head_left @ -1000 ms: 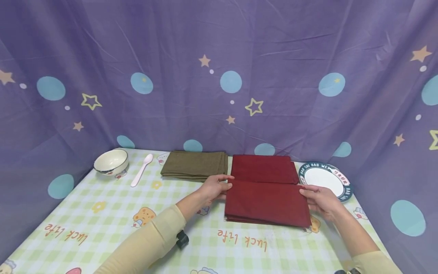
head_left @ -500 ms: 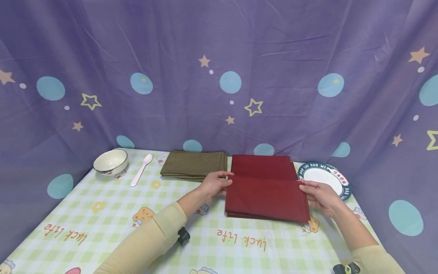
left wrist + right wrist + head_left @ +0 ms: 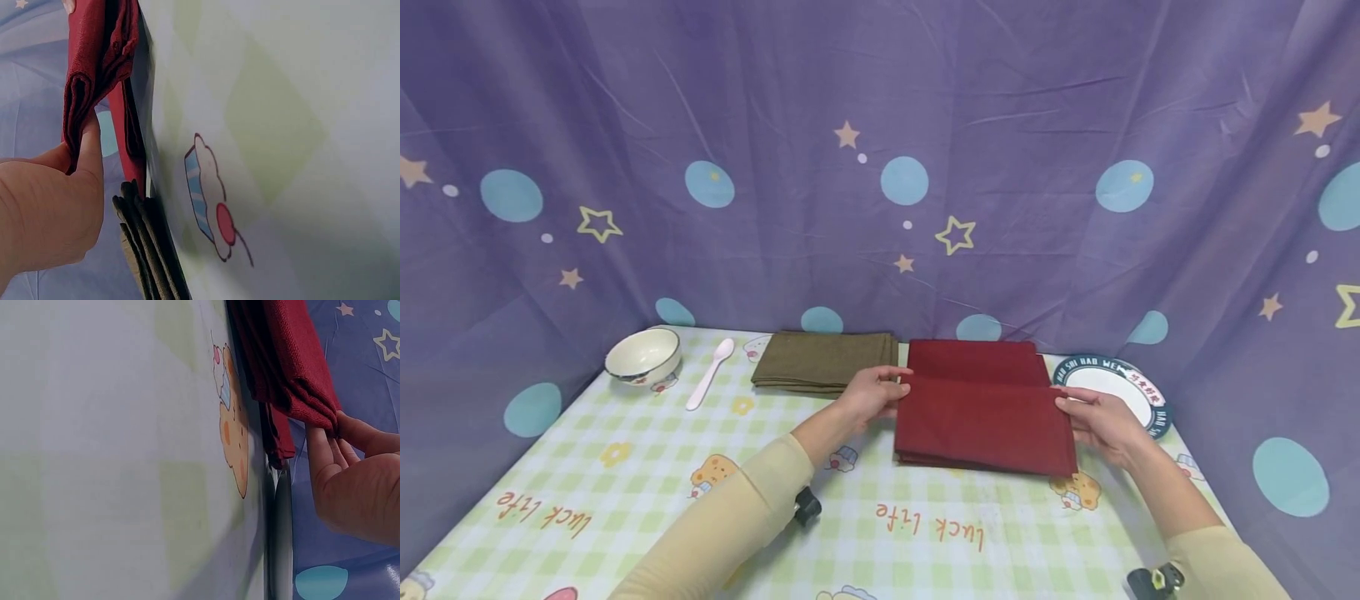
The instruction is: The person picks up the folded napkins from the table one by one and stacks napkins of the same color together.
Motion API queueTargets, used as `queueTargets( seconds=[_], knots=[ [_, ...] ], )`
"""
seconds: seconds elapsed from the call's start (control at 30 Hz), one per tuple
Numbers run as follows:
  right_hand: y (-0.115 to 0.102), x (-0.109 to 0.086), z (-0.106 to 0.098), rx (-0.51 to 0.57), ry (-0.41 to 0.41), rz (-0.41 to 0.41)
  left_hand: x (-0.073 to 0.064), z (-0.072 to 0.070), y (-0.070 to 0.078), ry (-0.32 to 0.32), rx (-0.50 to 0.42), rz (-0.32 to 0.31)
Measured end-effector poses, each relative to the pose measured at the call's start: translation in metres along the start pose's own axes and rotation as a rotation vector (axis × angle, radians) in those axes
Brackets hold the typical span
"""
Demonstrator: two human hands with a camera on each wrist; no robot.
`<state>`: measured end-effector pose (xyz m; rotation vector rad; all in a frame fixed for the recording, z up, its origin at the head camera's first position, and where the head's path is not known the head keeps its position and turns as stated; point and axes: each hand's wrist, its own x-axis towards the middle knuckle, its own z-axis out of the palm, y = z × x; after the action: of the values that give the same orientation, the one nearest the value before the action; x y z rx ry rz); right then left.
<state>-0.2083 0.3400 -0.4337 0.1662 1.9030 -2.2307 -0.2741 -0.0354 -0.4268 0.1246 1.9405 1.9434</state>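
A folded dark red cloth (image 3: 985, 429) is held by its two sides, its near part hanging lower than the far edge. My left hand (image 3: 871, 398) pinches its left side between thumb and fingers, and my right hand (image 3: 1101, 423) pinches the right side. Both wrist views show the layered folds of this cloth raised off the table. Behind it lies a second folded red cloth (image 3: 977, 358), its front partly hidden by the held one. Just left of that, beyond my left hand, rests a folded olive-brown cloth (image 3: 823, 360).
At the back right, a white plate with a green lettered rim (image 3: 1088, 362) lies beyond my right hand. A cream bowl (image 3: 643, 352) and a pale pink spoon (image 3: 709, 377) are at the back left. A purple curtain (image 3: 1015, 275) closes off the table's back and sides.
Both hands have moved the held red cloth away from me, towards the back, so it covers more of the second red cloth. The other things have stayed put.
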Motion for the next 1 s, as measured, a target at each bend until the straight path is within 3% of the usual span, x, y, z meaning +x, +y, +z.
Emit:
queueTargets(
  seconds=[0.43, 0.73, 1.0],
  knots=[
    [-0.004, 0.013, -0.001, -0.105, 0.041, -0.002, 0.013, 0.0, 0.003, 0.027, -0.012, -0.001],
    [-0.008, 0.023, 0.0, -0.093, 0.055, 0.012, 0.02, 0.001, 0.012, 0.067, 0.005, -0.011],
    [-0.011, 0.033, -0.001, -0.093, 0.047, 0.003, 0.03, 0.002, 0.014, 0.078, -0.033, 0.006]
  ],
)
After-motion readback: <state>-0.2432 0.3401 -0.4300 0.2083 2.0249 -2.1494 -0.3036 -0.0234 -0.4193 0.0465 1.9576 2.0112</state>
